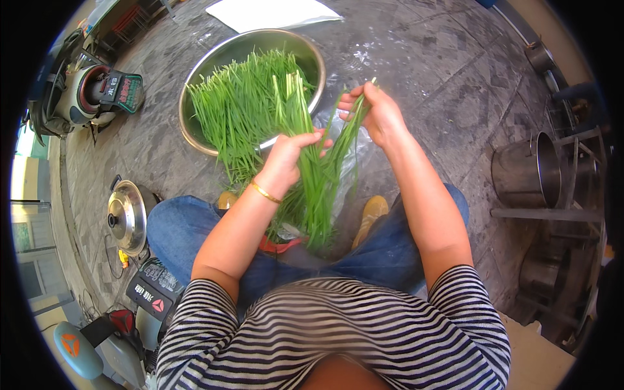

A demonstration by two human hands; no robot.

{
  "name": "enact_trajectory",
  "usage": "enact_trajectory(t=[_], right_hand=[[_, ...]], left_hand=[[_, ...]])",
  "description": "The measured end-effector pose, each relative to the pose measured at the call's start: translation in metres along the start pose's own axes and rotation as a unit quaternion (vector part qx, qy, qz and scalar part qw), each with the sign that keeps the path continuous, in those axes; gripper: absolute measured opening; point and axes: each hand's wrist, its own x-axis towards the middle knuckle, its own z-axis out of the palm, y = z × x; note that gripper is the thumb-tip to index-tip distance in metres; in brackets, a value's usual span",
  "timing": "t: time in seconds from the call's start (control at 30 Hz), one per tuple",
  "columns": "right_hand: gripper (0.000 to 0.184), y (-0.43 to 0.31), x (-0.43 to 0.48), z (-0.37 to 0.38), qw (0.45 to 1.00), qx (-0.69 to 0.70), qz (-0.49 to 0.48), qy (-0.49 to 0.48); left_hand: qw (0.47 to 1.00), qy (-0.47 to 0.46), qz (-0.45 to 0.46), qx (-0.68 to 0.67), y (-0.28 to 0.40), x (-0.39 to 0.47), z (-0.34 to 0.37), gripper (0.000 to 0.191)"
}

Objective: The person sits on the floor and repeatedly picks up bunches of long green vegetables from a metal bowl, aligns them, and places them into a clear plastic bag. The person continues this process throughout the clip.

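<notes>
My left hand [287, 153], with a gold bracelet at its wrist, is closed around a bunch of long green garlic chives [313, 190], whose leafy ends hang down between my knees. To the right and a little higher, my right hand [375, 109] pinches a few chive stalks [352, 119] near their pale ends. Just beyond my left hand stands a large stainless steel basin [319, 63], heaped with chives [243, 92] that hang over its near rim. Clear plastic film [348, 161] lies on the ground beneath the held stalks. Loose chives are partly hidden below my left forearm.
A lidded metal pot [127, 217] stands left of my knee. Scooters are at the upper left [83, 95] and lower left [117, 346]. A white sheet [273, 14] lies beyond the basin. At the right, a tall metal pot [524, 170] sits by a metal rack [546, 214].
</notes>
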Motion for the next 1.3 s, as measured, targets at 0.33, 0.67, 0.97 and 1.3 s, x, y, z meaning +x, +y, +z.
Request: enact_trajectory(t=[0.33,0.67,0.97,1.3], right_hand=[[0.025,0.005,-0.005,0.004,0.991,-0.084,0.059,-0.089],[0.028,-0.018,0.007,-0.015,0.996,-0.085,-0.014,0.014],[0.023,-0.003,0.007,-0.004,0.995,-0.095,-0.016,0.003],[0.024,-0.030,0.016,-0.034,0.983,-0.018,-0.113,0.141]], left_hand=[[0.999,-0.021,0.029,0.012,-0.001,0.002,-0.002,0.018],[1.000,0.028,0.012,0.005,0.000,0.006,-0.009,0.019],[0.999,-0.032,-0.002,0.004,-0.006,0.002,-0.002,0.018],[0.993,-0.051,-0.048,0.091,-0.002,0.000,-0.005,0.019]])
